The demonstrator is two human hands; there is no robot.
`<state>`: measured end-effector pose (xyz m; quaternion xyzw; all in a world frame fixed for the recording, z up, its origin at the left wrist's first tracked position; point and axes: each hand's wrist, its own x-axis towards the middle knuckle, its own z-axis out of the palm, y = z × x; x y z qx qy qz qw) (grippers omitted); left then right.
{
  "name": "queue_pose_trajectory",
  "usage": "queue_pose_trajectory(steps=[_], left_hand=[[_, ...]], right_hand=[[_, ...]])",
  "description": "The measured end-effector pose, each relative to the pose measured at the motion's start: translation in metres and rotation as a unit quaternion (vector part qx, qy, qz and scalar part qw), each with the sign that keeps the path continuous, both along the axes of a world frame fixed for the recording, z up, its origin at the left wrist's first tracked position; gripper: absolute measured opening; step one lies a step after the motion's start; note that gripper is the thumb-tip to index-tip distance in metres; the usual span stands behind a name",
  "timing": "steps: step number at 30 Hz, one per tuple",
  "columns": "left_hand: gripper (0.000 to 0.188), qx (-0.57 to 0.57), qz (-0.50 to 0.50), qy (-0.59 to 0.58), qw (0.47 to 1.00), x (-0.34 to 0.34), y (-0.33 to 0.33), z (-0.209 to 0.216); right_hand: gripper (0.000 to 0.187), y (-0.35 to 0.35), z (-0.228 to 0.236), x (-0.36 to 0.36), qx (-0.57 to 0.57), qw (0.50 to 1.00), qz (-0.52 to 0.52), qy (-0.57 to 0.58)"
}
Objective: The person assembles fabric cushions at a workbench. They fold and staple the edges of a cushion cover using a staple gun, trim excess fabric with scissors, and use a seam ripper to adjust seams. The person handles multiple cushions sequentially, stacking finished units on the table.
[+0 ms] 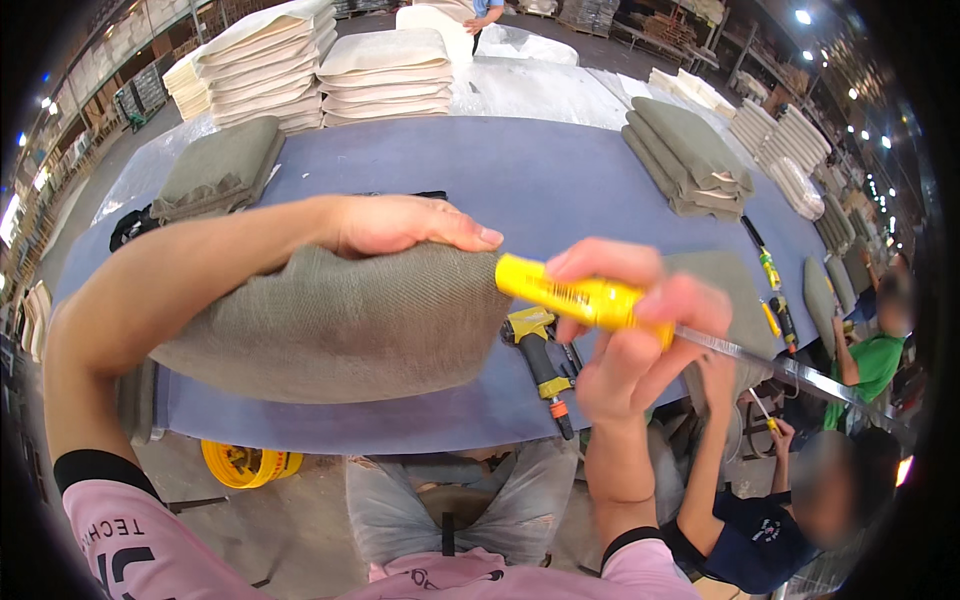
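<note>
Over the blue tabletop (500,165), our left hand (400,222) clamps the upper edge of the grey-green cushion (350,325), seemingly light, soft and best gripped there, while our right hand (622,362) wraps a stiff-looking yellow-handled tool (585,297) at its corner.

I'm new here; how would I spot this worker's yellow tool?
Find the blue table, then the left hand on the greenish cushion. Beside its right end, the right hand grips the yellow tool, held up, unlike the yellow gun lying nearby.
</note>
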<state>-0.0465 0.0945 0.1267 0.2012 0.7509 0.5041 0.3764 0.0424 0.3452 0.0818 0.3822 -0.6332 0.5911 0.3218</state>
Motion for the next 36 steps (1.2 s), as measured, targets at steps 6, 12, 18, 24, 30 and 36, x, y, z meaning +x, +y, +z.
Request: queue_pose_trajectory(steps=[6,12,18,24,30,36], left_hand=[[0.047,-0.017,-0.003,0.039,0.999,0.005,0.004,0.011],[0.047,0.011,-0.018,0.056,0.998,-0.001,0.006,-0.002],[0.055,0.033,-0.056,-0.017,0.998,-0.006,0.001,-0.009],[0.054,-0.012,-0.043,-0.006,0.999,0.013,0.008,0.007],[0.051,-0.023,-0.078,0.102,0.991,0.016,0.006,-0.006],[0.055,0.075,-0.08,0.006,0.994,0.016,0.012,-0.02]], right_hand=[[0.036,0.008,0.047,-0.01,0.177,0.981,0.074,0.038],[0.033,0.017,0.101,0.018,0.04,0.981,0.125,0.142],[0.033,-0.002,0.072,-0.027,0.204,0.965,0.13,0.098],[0.031,0.04,0.144,0.003,0.02,0.977,0.103,0.188],[0.024,0.017,0.132,-0.005,0.114,0.982,0.003,0.148],[0.025,-0.005,0.095,-0.012,0.242,0.969,0.056,0.01]])
